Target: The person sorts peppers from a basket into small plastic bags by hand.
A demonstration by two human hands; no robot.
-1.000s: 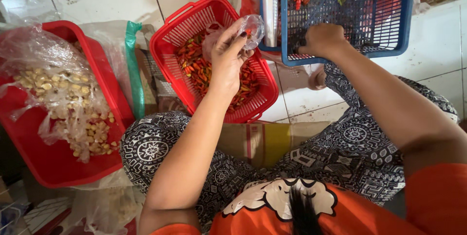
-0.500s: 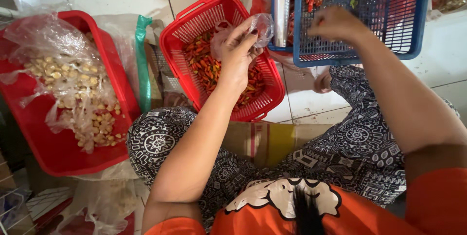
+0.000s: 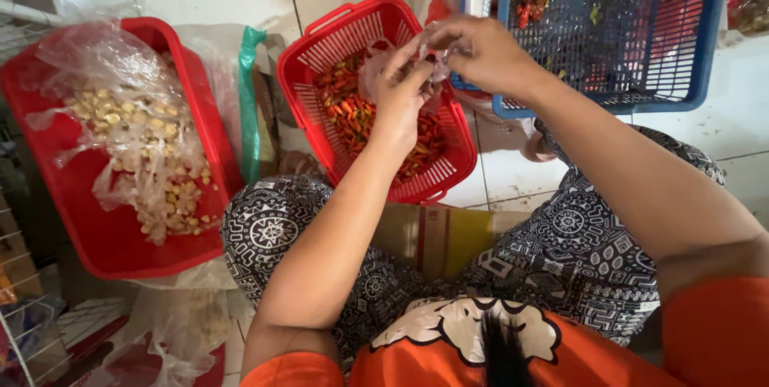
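Both my hands meet over the red basket [image 3: 320, 42] of chillies [image 3: 352, 110]: left hand [image 3: 400, 90] and right hand [image 3: 481, 54] pinch a small clear bag [image 3: 376, 70]. Step looks like bagging; mouth needs holding open.
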